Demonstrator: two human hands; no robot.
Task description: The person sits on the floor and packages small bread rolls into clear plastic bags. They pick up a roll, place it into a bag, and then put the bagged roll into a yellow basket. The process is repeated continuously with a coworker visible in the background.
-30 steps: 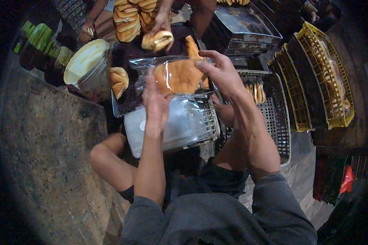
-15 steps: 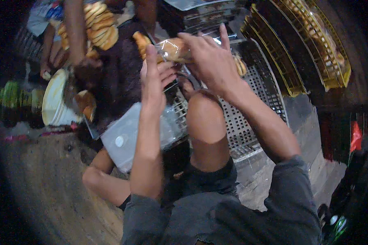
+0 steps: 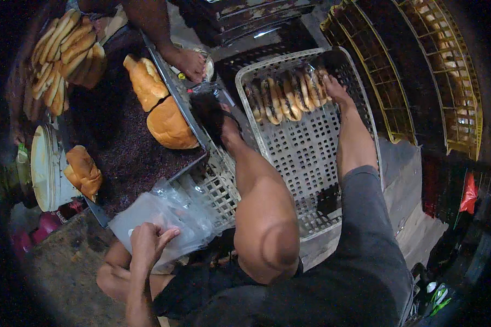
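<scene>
My left hand (image 3: pixel 149 242) is over a stack of clear plastic bags (image 3: pixel 183 220) beside my knee. Its fingers are curled and the thumb points out; whether a bag is caught under the fingers is hidden. My right arm reaches far into a grey plastic crate (image 3: pixel 305 158). There my right hand (image 3: pixel 334 87) grips a bread roll in clear wrap (image 3: pixel 312 82) at the right end of a row. Several split rolls with dark filling (image 3: pixel 281 98) stand side by side in that row.
Left of the crate, a metal tray (image 3: pixel 120 163) of dark, crumbly filling holds larger loaves (image 3: pixel 169 125). A pile of split rolls (image 3: pixel 71 49) lies at far left, above a white bucket (image 3: pixel 43 169). Yellow crates (image 3: pixel 376 76) stand at right. Another person's foot (image 3: pixel 190 64) is beside the tray.
Both hands were together on a wrapped roll. My right hand has carried it into the crate, to the row's end. My left hand has dropped back to the plastic bags.
</scene>
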